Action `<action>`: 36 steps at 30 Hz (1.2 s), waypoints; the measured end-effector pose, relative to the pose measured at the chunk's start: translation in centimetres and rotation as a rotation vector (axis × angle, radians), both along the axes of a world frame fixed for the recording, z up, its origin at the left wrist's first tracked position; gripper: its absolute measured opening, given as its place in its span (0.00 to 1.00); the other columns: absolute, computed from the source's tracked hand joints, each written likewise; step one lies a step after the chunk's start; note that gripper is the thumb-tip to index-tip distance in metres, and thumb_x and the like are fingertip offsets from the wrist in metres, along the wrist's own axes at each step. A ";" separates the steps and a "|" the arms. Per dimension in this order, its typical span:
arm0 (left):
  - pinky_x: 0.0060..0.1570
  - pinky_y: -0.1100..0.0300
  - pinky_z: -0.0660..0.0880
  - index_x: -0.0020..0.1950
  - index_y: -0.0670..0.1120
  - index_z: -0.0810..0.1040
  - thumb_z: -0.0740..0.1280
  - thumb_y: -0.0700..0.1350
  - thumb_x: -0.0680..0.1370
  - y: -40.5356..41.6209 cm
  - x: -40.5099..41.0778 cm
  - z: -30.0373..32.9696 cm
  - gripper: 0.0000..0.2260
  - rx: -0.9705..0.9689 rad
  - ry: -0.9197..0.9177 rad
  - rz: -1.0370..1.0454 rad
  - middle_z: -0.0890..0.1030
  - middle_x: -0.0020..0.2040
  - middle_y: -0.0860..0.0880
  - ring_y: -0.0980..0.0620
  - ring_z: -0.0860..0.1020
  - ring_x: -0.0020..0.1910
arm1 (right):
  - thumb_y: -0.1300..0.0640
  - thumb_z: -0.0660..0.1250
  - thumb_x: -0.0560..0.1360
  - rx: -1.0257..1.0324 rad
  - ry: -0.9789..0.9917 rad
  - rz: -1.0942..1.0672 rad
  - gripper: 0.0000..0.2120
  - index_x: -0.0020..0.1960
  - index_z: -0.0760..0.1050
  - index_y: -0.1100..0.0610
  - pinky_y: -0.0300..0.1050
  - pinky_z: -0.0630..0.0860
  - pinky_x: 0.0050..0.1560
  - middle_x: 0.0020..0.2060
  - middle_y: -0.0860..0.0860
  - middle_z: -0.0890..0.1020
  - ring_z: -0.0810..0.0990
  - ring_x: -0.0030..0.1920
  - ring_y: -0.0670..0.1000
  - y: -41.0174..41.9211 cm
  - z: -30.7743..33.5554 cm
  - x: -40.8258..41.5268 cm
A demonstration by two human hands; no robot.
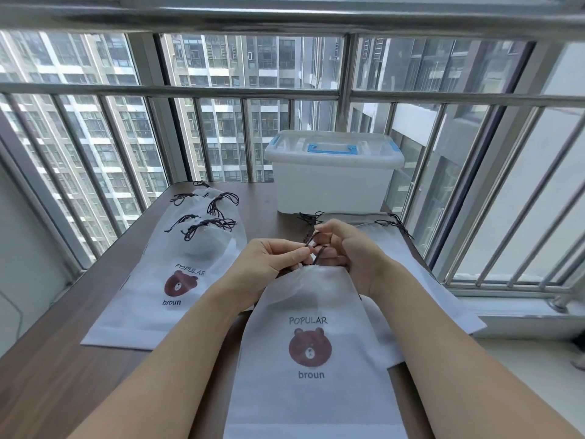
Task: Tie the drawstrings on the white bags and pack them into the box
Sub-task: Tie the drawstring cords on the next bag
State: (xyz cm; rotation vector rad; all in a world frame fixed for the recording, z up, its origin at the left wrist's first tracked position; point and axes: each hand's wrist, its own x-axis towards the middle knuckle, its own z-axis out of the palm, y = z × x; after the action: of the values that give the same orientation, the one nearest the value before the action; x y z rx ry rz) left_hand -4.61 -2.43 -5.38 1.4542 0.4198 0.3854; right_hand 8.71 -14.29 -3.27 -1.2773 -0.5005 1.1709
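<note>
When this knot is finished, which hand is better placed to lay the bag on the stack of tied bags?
Probably the left hand. The stack of tied bags lies on its side of the table, while the right hand would have to cross over. Both hands now pinch the drawstring.

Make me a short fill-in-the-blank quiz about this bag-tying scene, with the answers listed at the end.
1. Both hands, left hand and right hand, pinch the dark ____ of the front bag.
2. The animal printed on that bag is a ____.
3. The lid of the plastic box is ____.
4. The box handle is coloured ____.

Answers: drawstring; bear; closed; blue
</note>
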 end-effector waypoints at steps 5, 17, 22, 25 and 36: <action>0.39 0.69 0.76 0.51 0.42 0.86 0.68 0.38 0.78 -0.2 0.1 0.0 0.06 -0.031 -0.050 0.001 0.84 0.41 0.48 0.58 0.75 0.33 | 0.54 0.62 0.83 0.041 0.131 -0.100 0.19 0.34 0.69 0.59 0.35 0.69 0.22 0.20 0.47 0.61 0.67 0.17 0.45 0.0 0.3 -0.6; 0.37 0.68 0.77 0.51 0.40 0.85 0.67 0.38 0.80 -0.3 0.2 0.2 0.06 -0.079 -0.030 0.034 0.84 0.39 0.49 0.58 0.76 0.32 | 0.53 0.60 0.84 0.078 0.137 -0.165 0.14 0.42 0.69 0.57 0.34 0.68 0.21 0.20 0.48 0.63 0.70 0.17 0.46 0.6 0.0 -1.1; 0.37 0.67 0.77 0.53 0.40 0.83 0.70 0.36 0.78 -0.3 0.2 0.1 0.06 -0.028 -0.029 0.097 0.85 0.39 0.46 0.56 0.77 0.33 | 0.54 0.60 0.84 0.062 0.015 -0.157 0.14 0.41 0.69 0.56 0.35 0.62 0.21 0.18 0.47 0.66 0.65 0.17 0.44 0.5 0.2 -1.3; 0.35 0.68 0.76 0.53 0.42 0.79 0.71 0.36 0.77 -0.2 0.3 0.1 0.06 0.001 -0.055 0.133 0.85 0.38 0.45 0.56 0.77 0.30 | 0.54 0.62 0.84 0.048 -0.090 -0.203 0.12 0.42 0.71 0.56 0.34 0.63 0.21 0.19 0.46 0.68 0.67 0.17 0.43 0.7 0.1 -1.3; 0.36 0.70 0.74 0.50 0.39 0.83 0.67 0.39 0.80 -0.4 0.5 -0.3 0.05 0.046 -0.050 0.058 0.83 0.37 0.48 0.58 0.74 0.31 | 0.65 0.66 0.80 0.313 -0.359 -0.188 0.07 0.45 0.71 0.58 0.32 0.67 0.26 0.30 0.56 0.74 0.70 0.24 0.45 1.0 0.1 -1.4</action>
State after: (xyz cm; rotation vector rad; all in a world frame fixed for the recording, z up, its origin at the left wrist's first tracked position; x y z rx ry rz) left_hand -4.08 -2.85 -5.66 1.4764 0.4158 0.4791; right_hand 7.30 -13.29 -3.14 -1.2324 -0.7770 0.6756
